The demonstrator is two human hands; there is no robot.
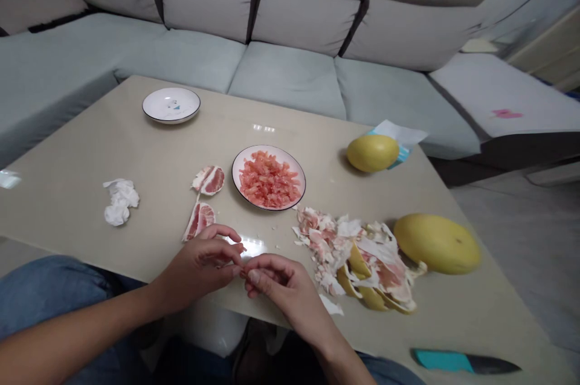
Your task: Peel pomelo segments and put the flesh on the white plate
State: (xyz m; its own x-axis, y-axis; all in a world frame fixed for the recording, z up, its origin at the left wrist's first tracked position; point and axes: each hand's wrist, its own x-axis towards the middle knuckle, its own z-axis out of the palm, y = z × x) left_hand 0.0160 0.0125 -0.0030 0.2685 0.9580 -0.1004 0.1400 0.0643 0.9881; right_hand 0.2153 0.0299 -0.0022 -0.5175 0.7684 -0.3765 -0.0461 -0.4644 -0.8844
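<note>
My left hand point(206, 261) and my right hand point(283, 291) meet over the near edge of the table, fingertips almost touching. Between their pinched fingertips is a small pinkish bit of pomelo point(243, 274), mostly covered by the fingers. Just beyond my left hand lie two pomelo chunks with white pith, a nearer one point(202, 217) and a farther one point(212, 181). A dark-rimmed white plate point(236, 182) behind my hands carries a heap of peeled pink pomelo flesh point(269, 181). To the right of my right hand spreads a pile of peel and membrane point(357, 258).
Two whole yellow pomelos, one farther point(373, 153) and one nearer point(437, 244), rest on the right. A knife with a teal handle point(444, 361) lies at the near right. Crumpled tissue point(121, 200) and a second plate point(171, 105) are on the left. A sofa point(290, 74) stands behind.
</note>
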